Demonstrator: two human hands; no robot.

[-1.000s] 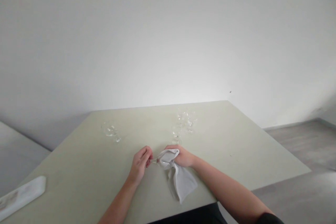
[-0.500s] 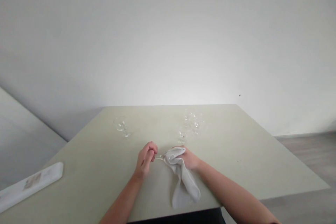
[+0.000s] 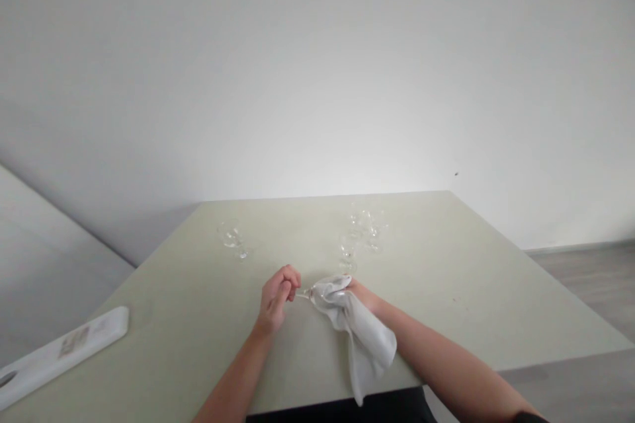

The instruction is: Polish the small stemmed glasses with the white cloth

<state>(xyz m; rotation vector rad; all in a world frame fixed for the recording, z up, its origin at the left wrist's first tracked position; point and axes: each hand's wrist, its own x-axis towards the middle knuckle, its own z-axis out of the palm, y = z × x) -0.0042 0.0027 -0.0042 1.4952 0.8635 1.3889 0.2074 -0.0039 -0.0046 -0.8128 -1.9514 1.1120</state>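
Note:
My left hand [image 3: 279,294] is closed around the foot end of a wine glass [image 3: 303,293], whose stem points to the right. Over the bowl of that glass lies a white cloth [image 3: 370,337], gripped in my right hand [image 3: 361,294]. The glass is held on its side, low above the table. Most of the right fingers are hidden under the cloth, which hangs down toward the table's front edge.
Behind my right hand stand several clear stemmed glasses [image 3: 348,252] in a group. Another stemmed glass [image 3: 231,234] is at the back left of the pale table [image 3: 173,330]. A long white box [image 3: 67,349] lies at the left edge. A wall rises behind.
The hanging end of the cloth has swung to the right, and a little more of the glass bowl shows. Both hands stay in nearly the same place; the view has shifted slightly.

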